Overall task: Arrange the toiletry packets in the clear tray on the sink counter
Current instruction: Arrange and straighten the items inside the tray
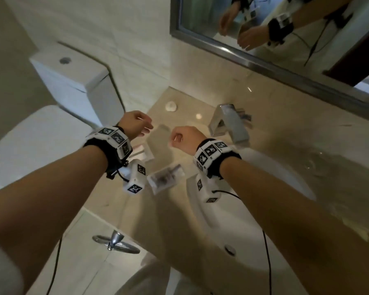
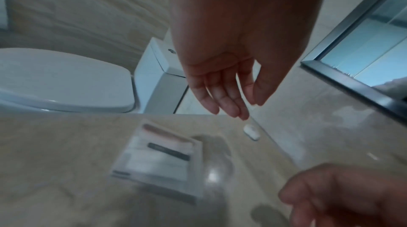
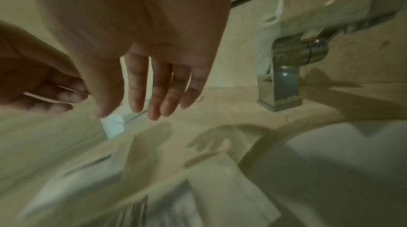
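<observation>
A clear tray stands on the beige counter between my two hands. A white packet with a dark stripe lies flat at the tray's near left end. Another clear packet with dark contents lies loose on the counter in front of the tray, near the basin's rim. My left hand hovers over the tray's left side with relaxed fingers and holds nothing. Over the right side, my right hand hangs with fingers straight down, also empty. The tray's corner shows blurred under those fingers.
A chrome faucet stands just right of my right hand, above the white basin. A small white object lies at the counter's back. The toilet is left of the counter, the mirror behind, and a towel ring below.
</observation>
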The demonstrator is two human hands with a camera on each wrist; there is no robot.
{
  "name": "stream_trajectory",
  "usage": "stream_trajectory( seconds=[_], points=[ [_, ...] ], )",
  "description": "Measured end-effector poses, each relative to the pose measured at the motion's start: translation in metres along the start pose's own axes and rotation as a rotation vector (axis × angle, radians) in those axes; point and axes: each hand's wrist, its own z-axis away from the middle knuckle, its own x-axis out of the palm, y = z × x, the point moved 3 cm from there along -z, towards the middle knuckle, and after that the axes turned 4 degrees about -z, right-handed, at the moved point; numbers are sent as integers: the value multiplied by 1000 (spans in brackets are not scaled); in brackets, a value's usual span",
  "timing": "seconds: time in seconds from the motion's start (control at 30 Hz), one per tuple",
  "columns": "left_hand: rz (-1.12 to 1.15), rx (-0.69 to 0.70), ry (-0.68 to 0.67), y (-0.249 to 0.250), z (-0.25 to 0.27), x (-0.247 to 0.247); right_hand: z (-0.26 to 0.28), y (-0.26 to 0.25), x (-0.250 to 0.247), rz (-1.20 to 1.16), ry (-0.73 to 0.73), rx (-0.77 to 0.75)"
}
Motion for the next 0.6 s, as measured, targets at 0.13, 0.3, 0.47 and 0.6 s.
stream_trajectory(
  seconds=[0.13,0.3,0.47,0.6],
  points=[
    [-213,-81,-59,-44,-11,-10,-18,15,45,255,-271,97],
    [-557,-174,-120,-81,-19,-9,-26,30,75,514,-342,82],
    [-745,-170,-74,-92,-27,1,-32,35,80,575,-332,54],
    [-955,-128,-119,-91,-30,9,-33,38,81,602,-342,58]
  ],
)
